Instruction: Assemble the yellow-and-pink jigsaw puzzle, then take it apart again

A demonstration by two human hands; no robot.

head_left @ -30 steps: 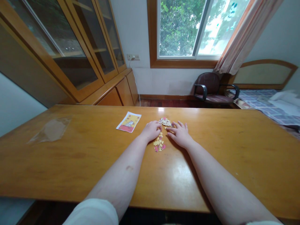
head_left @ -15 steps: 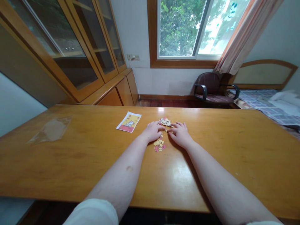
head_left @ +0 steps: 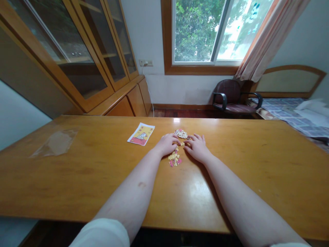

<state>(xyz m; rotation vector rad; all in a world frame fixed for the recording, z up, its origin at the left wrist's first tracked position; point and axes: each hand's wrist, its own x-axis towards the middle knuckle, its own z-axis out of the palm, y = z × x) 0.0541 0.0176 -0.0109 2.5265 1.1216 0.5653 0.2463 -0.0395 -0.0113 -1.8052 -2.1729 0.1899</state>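
In the head view, my left hand [head_left: 168, 143] rests at the left side of small jigsaw puzzle pieces, fingers loosely bent and apart. Facing it from the right, my right hand [head_left: 197, 146] has its fingers spread near the same pieces. Between and beyond the fingertips lies a heap of mostly pale puzzle pieces [head_left: 181, 133]. Closer to me is a loose group of yellow and pink puzzle pieces [head_left: 174, 159]. A few yellow pieces lie between the two hands. Whether a fingertip touches a piece is too small to tell.
A yellow and pink picture sheet [head_left: 142, 133] lies left of my hands on the wooden table [head_left: 102, 171]. Farther left is a clear plastic bag [head_left: 56, 142]. Past the table stand a glass-door cabinet [head_left: 84, 51], an armchair [head_left: 228, 92] and a bed [head_left: 290, 109].
The fingers of both hands have drawn slightly apart, showing a little more of the yellow pieces between them. Everything else looks the same.
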